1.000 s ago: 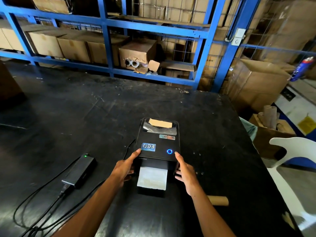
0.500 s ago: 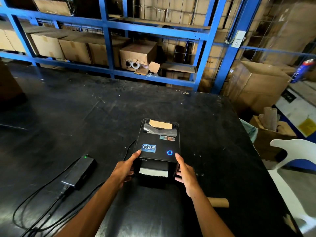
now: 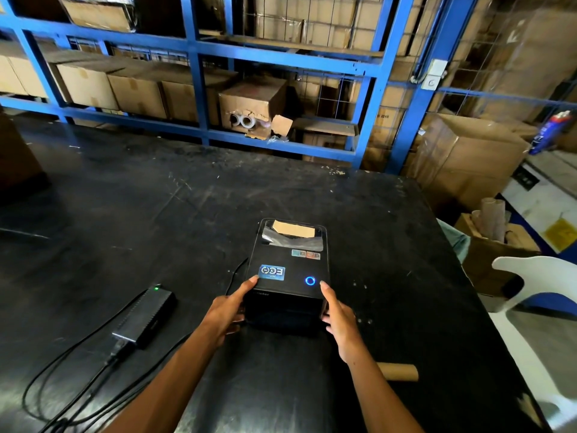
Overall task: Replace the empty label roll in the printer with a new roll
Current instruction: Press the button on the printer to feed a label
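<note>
A black label printer (image 3: 288,270) stands on the black table (image 3: 156,214), lid down, with a blue ring light lit on top. Through its rear window a brown roll shows. My left hand (image 3: 226,310) grips the printer's front left corner, thumb on the top edge. My right hand (image 3: 338,320) grips the front right corner the same way. No paper shows at the front slot. An empty brown cardboard core (image 3: 399,371) lies on the table behind my right forearm.
A black power brick (image 3: 145,315) with a green light and its cables (image 3: 62,385) lie left of the printer. Blue shelving (image 3: 199,89) with cardboard boxes stands behind the table. A white plastic chair (image 3: 543,295) and an open box of cores (image 3: 496,239) are at the right.
The white label strip that hung out of the front slot has drawn back into the printer and is gone from sight. Both hands stay on the front corners.
</note>
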`<control>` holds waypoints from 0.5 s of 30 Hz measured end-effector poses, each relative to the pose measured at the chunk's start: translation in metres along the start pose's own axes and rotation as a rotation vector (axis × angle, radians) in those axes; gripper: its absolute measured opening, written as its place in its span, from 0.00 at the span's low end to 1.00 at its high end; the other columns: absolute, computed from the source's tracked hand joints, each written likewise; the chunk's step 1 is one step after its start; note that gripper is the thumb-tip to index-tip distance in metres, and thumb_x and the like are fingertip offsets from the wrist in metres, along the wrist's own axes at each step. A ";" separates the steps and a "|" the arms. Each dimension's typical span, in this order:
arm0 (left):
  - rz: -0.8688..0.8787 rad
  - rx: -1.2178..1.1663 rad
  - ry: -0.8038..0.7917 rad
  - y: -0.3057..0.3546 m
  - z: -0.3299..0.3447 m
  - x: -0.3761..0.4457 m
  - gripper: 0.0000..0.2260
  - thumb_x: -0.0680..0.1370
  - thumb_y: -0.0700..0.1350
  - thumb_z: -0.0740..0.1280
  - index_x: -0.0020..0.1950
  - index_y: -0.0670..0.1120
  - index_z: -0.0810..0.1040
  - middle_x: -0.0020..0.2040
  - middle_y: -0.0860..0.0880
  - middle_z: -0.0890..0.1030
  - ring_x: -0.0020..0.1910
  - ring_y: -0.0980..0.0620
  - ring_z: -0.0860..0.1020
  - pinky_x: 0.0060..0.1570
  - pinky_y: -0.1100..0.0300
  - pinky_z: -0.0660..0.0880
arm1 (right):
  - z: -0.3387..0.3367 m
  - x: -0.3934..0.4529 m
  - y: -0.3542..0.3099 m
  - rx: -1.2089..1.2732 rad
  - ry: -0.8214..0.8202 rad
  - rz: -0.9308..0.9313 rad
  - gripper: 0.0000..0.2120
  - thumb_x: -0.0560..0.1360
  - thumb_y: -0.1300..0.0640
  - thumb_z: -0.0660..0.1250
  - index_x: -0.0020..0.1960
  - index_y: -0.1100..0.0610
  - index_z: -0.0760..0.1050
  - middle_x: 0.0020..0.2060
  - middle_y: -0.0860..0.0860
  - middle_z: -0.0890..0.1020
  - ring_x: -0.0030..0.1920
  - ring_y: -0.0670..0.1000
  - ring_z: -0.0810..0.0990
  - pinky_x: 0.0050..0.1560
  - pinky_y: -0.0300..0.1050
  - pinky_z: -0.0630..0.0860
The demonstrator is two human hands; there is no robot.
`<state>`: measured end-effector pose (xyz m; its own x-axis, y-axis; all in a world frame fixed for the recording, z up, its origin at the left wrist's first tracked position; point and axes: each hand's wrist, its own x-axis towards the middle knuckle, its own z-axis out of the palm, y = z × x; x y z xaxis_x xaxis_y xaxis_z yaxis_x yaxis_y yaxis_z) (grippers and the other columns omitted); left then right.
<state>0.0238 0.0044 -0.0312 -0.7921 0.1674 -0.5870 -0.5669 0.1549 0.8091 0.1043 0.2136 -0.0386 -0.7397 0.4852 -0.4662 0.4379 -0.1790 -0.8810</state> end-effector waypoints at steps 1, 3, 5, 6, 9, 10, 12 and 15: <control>0.002 0.001 0.007 0.000 0.000 0.000 0.38 0.58 0.71 0.71 0.54 0.42 0.77 0.47 0.47 0.82 0.49 0.46 0.80 0.52 0.50 0.74 | 0.000 -0.001 0.000 -0.001 0.003 -0.008 0.33 0.67 0.32 0.66 0.52 0.61 0.73 0.53 0.48 0.76 0.57 0.56 0.76 0.61 0.56 0.72; 0.005 -0.001 0.024 -0.001 0.000 0.000 0.39 0.58 0.71 0.71 0.56 0.42 0.78 0.49 0.45 0.82 0.50 0.46 0.80 0.52 0.50 0.75 | 0.000 -0.001 0.001 -0.004 0.006 -0.008 0.35 0.65 0.31 0.66 0.51 0.62 0.74 0.53 0.48 0.77 0.55 0.54 0.77 0.61 0.56 0.72; 0.005 0.000 0.030 0.000 0.000 0.000 0.41 0.57 0.72 0.71 0.58 0.42 0.78 0.50 0.45 0.82 0.50 0.46 0.80 0.52 0.50 0.75 | 0.000 0.001 0.002 -0.006 0.006 -0.001 0.33 0.64 0.30 0.66 0.49 0.60 0.75 0.52 0.47 0.79 0.54 0.53 0.78 0.60 0.56 0.73; 0.006 0.001 0.029 0.000 0.000 0.000 0.42 0.56 0.72 0.71 0.58 0.42 0.78 0.50 0.45 0.82 0.50 0.45 0.80 0.52 0.50 0.75 | 0.000 0.001 0.002 -0.009 0.003 0.002 0.31 0.64 0.30 0.66 0.47 0.58 0.77 0.50 0.46 0.80 0.53 0.53 0.79 0.59 0.55 0.73; 0.006 -0.006 0.020 0.001 0.000 -0.002 0.47 0.50 0.74 0.70 0.58 0.43 0.78 0.50 0.46 0.82 0.51 0.45 0.80 0.49 0.51 0.75 | 0.000 0.000 0.002 -0.017 -0.012 -0.009 0.23 0.64 0.29 0.65 0.38 0.49 0.76 0.44 0.49 0.81 0.46 0.51 0.79 0.54 0.52 0.73; 0.010 -0.007 0.018 0.001 0.000 -0.002 0.48 0.49 0.74 0.70 0.58 0.42 0.77 0.50 0.46 0.82 0.51 0.45 0.80 0.49 0.51 0.75 | -0.001 0.000 0.002 -0.017 -0.010 -0.008 0.22 0.64 0.29 0.65 0.38 0.49 0.75 0.45 0.50 0.80 0.46 0.51 0.78 0.54 0.52 0.73; 0.008 -0.005 0.017 0.002 0.000 -0.003 0.47 0.51 0.73 0.70 0.59 0.42 0.77 0.50 0.46 0.82 0.51 0.45 0.80 0.51 0.51 0.75 | -0.001 0.001 0.002 -0.017 -0.005 0.004 0.23 0.65 0.30 0.66 0.42 0.50 0.77 0.52 0.53 0.82 0.51 0.57 0.80 0.58 0.56 0.74; 0.002 -0.007 0.022 0.001 -0.001 0.000 0.42 0.59 0.71 0.71 0.62 0.41 0.76 0.54 0.43 0.81 0.53 0.44 0.80 0.55 0.49 0.75 | 0.000 -0.001 0.000 0.011 0.008 0.019 0.32 0.66 0.31 0.66 0.52 0.59 0.76 0.59 0.60 0.77 0.61 0.65 0.74 0.64 0.65 0.69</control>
<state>0.0233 0.0038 -0.0300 -0.7983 0.1459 -0.5843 -0.5664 0.1479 0.8108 0.1045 0.2129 -0.0380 -0.7271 0.4884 -0.4825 0.4462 -0.1980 -0.8728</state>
